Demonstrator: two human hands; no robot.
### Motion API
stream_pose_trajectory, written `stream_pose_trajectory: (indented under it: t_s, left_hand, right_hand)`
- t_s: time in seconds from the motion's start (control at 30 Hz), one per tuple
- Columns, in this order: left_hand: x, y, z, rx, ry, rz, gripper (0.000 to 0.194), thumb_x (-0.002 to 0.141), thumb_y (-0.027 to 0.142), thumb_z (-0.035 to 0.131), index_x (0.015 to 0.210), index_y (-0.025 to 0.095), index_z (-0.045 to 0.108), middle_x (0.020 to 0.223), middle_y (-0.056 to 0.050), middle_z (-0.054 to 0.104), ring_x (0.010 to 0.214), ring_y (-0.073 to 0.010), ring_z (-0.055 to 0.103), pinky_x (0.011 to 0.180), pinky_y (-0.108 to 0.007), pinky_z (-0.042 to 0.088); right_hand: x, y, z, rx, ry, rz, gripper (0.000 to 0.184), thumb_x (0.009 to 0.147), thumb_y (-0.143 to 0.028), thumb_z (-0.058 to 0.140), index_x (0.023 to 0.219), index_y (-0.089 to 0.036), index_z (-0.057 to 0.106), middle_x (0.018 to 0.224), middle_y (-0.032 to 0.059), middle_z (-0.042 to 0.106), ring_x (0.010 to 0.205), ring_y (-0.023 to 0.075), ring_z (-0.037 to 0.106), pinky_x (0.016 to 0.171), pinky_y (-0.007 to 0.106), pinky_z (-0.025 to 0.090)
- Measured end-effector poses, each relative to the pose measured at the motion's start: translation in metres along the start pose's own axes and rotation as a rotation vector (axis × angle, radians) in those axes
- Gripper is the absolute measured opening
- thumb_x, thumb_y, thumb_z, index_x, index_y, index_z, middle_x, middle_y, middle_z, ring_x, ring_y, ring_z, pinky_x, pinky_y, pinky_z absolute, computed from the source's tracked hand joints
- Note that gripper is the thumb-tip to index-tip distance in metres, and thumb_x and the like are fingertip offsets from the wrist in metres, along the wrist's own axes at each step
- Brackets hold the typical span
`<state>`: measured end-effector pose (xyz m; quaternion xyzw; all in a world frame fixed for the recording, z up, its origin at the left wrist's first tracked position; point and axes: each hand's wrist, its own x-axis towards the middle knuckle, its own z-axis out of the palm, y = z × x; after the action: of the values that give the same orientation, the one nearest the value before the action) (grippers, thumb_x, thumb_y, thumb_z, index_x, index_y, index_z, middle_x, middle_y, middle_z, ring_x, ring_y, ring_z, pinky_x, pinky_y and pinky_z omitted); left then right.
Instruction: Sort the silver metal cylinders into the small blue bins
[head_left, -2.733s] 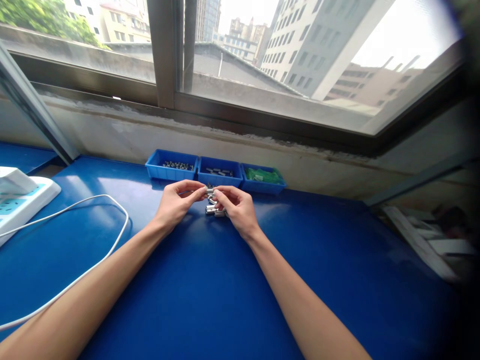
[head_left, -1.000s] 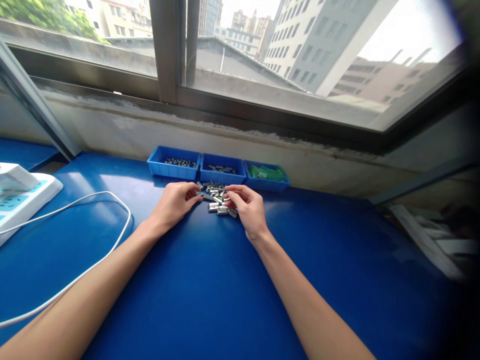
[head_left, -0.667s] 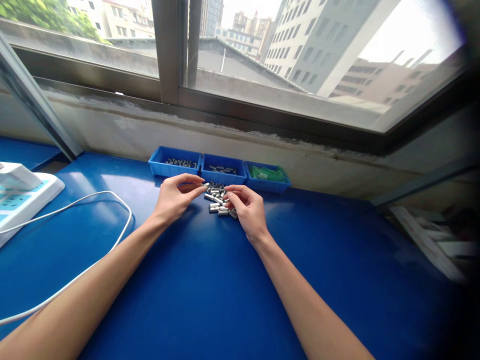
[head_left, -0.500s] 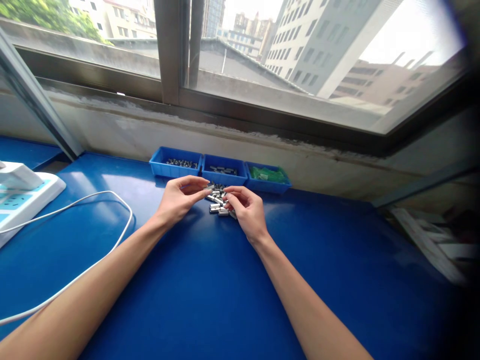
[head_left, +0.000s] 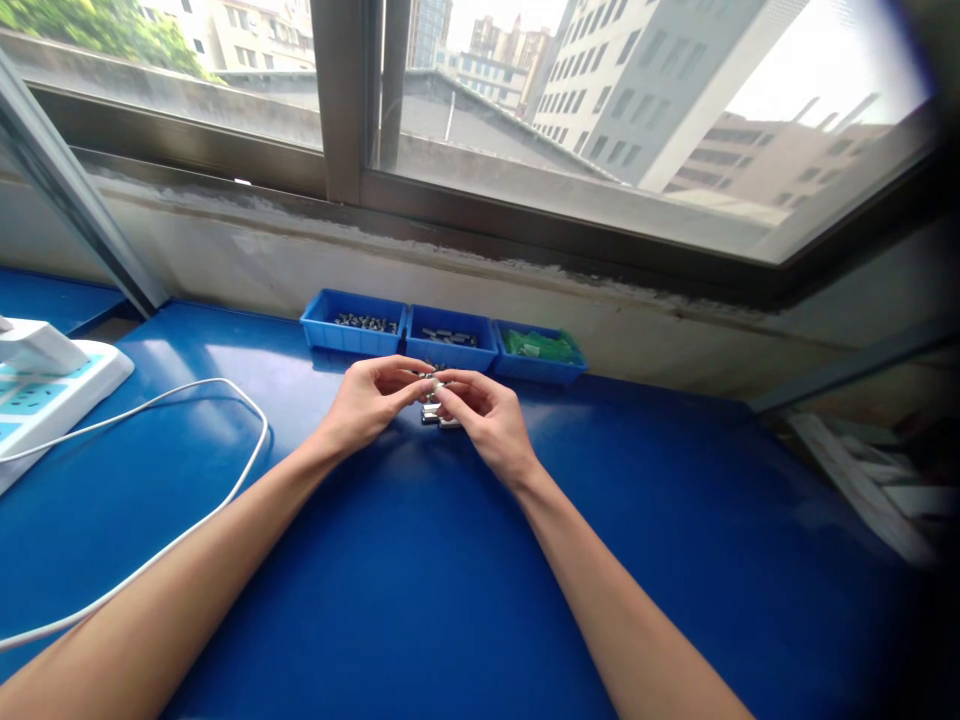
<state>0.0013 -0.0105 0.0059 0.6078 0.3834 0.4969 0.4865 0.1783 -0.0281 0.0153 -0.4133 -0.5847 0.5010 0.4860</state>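
Note:
My left hand (head_left: 369,402) is closed in a pinch, thumb against fingers, over a pile of small silvery metal pieces (head_left: 431,414). The pinch holds a small metal piece, mostly covered by the fingers. From the other side my right hand (head_left: 491,418) is also pinched, its fingertips meeting those of the left. Whatever lies between the right fingertips is too small and covered to name. Several short, bar-like pieces of the pile show below the fingertips; the rest is hidden behind the hands.
Behind the hands stand three joined blue bins: the left bin (head_left: 352,338) with small metal parts, the middle bin (head_left: 450,354) with longer metal pieces, the right bin (head_left: 544,371) with green bags. A white cable (head_left: 262,430) and power strip (head_left: 105,365) lie left on the blue table (head_left: 420,600).
My right hand has moved left and slightly up, bringing its fingertips to the left hand's. My left hand has shifted slightly right. More of the metal pile is now covered.

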Motion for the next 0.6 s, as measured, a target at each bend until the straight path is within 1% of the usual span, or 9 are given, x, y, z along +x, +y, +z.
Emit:
stream_pose_trajectory:
  t_s: [0.03,0.1,0.17,0.2,0.27,0.33,0.43,0.5,0.6]
  left_hand:
    - [0.000,0.000,0.000,0.018,-0.005,0.010,0.048,0.076,0.050,0.074,0.108,0.013,0.071,0.094,-0.012,0.077,0.085,-0.0247,0.073,0.079,-0.034,0.058]
    - [-0.001,0.000,-0.001,0.136,0.037,0.056,0.043,0.083,0.049,0.068,0.109,0.015,0.072,0.099,-0.011,0.076,0.089,-0.0239,0.072,0.082,-0.034,0.057]
    - [0.000,-0.001,-0.005,0.377,0.093,0.144,0.035,0.089,0.045,0.060,0.106,0.017,0.074,0.104,-0.009,0.075,0.094,-0.0232,0.070,0.089,-0.035,0.055]
    - [0.000,-0.002,-0.008,0.524,0.101,0.192,0.032,0.091,0.042,0.057,0.105,0.018,0.074,0.107,-0.009,0.075,0.097,-0.0232,0.069,0.092,-0.036,0.053]
    - [0.000,-0.006,-0.014,0.760,0.025,0.280,0.031,0.092,0.040,0.056,0.107,0.020,0.075,0.115,-0.008,0.072,0.109,-0.0251,0.064,0.101,-0.040,0.049]
    - [0.000,-0.011,-0.019,0.896,-0.076,0.325,0.031,0.091,0.038,0.056,0.111,0.021,0.073,0.122,-0.008,0.069,0.114,-0.0262,0.060,0.103,-0.042,0.048]
    - [0.000,-0.018,-0.021,0.977,-0.147,0.350,0.030,0.092,0.033,0.055,0.114,0.021,0.072,0.124,-0.008,0.068,0.115,-0.0258,0.060,0.102,-0.041,0.049]
    - [0.000,-0.020,-0.020,0.976,-0.144,0.350,0.029,0.093,0.029,0.053,0.114,0.021,0.072,0.123,-0.007,0.068,0.112,-0.0242,0.062,0.100,-0.039,0.050]
    - [0.000,-0.020,-0.018,0.949,-0.134,0.353,0.027,0.095,0.028,0.050,0.109,0.020,0.072,0.121,-0.008,0.069,0.107,-0.0225,0.065,0.098,-0.036,0.050]
  right_hand:
    - [0.001,0.000,-0.001,-0.005,0.004,-0.004,0.029,0.079,-0.043,0.073,0.099,-0.022,0.072,0.088,0.0035,0.075,0.075,0.0172,0.070,0.070,0.030,0.058]
    - [0.006,-0.001,-0.004,-0.027,0.042,-0.028,0.027,0.078,-0.041,0.073,0.096,-0.021,0.072,0.084,0.0030,0.074,0.070,0.0161,0.069,0.068,0.029,0.057]
    - [0.016,-0.002,-0.009,-0.061,0.127,-0.069,0.026,0.077,-0.039,0.074,0.096,-0.020,0.072,0.078,0.0022,0.073,0.068,0.0155,0.068,0.068,0.029,0.057]
    - [0.023,-0.002,-0.011,-0.081,0.178,-0.097,0.026,0.076,-0.037,0.074,0.095,-0.020,0.072,0.077,0.0021,0.073,0.068,0.0156,0.068,0.069,0.029,0.057]
    - [0.038,-0.004,-0.017,-0.140,0.266,-0.147,0.025,0.076,-0.037,0.073,0.094,-0.019,0.072,0.077,0.0025,0.073,0.069,0.0163,0.069,0.070,0.030,0.057]
    - [0.055,-0.005,-0.022,-0.202,0.304,-0.183,0.025,0.077,-0.037,0.071,0.095,-0.019,0.071,0.078,0.0027,0.073,0.070,0.0168,0.070,0.069,0.030,0.057]
    - [0.072,-0.003,-0.025,-0.283,0.323,-0.190,0.023,0.076,-0.032,0.069,0.095,-0.019,0.071,0.075,0.0020,0.073,0.069,0.0169,0.070,0.071,0.030,0.057]
    - [0.078,0.000,-0.025,-0.311,0.312,-0.175,0.025,0.074,-0.028,0.069,0.098,-0.020,0.071,0.077,0.0017,0.073,0.070,0.0166,0.070,0.074,0.031,0.057]
    - [0.076,0.004,-0.022,-0.293,0.279,-0.161,0.032,0.074,-0.026,0.069,0.105,-0.022,0.070,0.085,0.0021,0.074,0.074,0.0166,0.071,0.077,0.032,0.057]
